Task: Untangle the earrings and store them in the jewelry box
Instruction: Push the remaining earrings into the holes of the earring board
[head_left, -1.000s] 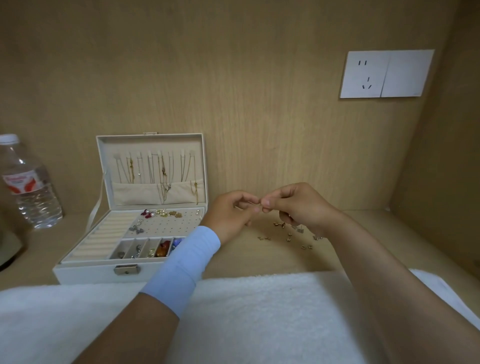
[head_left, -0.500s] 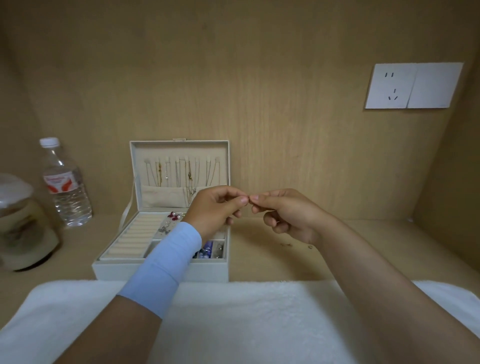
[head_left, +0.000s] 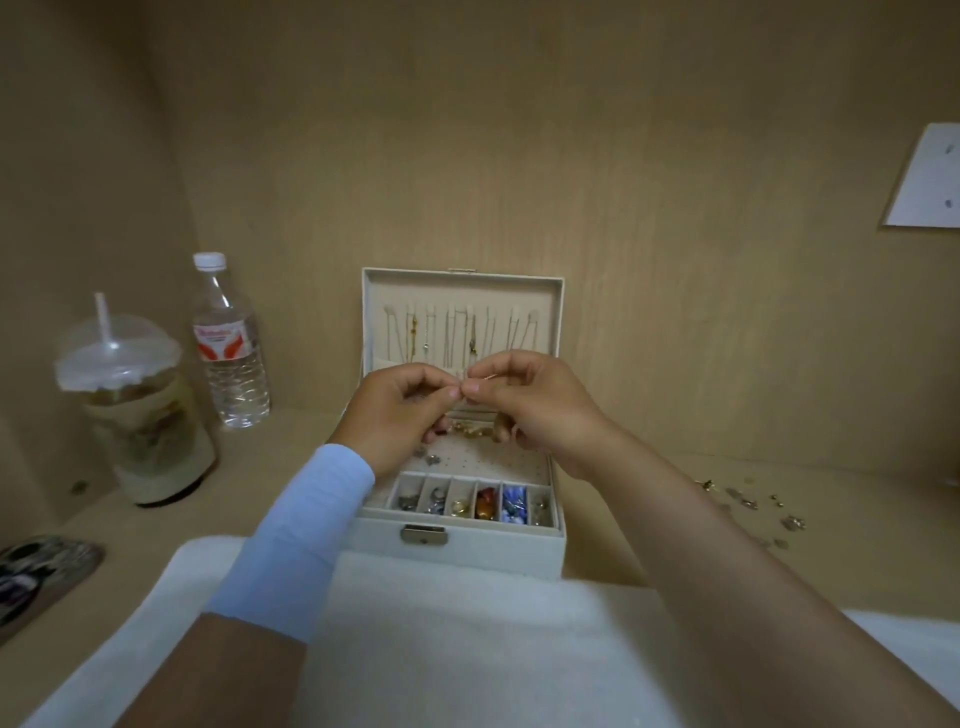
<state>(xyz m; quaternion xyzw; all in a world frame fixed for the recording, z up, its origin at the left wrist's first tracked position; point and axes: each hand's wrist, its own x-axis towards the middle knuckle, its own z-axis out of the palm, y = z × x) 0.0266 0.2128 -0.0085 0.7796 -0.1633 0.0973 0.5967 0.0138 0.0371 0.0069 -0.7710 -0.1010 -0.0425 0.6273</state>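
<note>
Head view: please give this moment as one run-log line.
left hand: pinches earring | right hand: pinches same earring | jewelry box: lid open | loose earrings: on shelf, right

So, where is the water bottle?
In the head view the water bottle stands upright on the left, near the back wall, between the cup with a straw and the open jewelry box.

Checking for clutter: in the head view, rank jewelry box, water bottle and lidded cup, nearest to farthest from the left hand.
1. jewelry box, just beneath the left hand.
2. water bottle, left, by the back wall.
3. lidded cup, farthest left.
</note>
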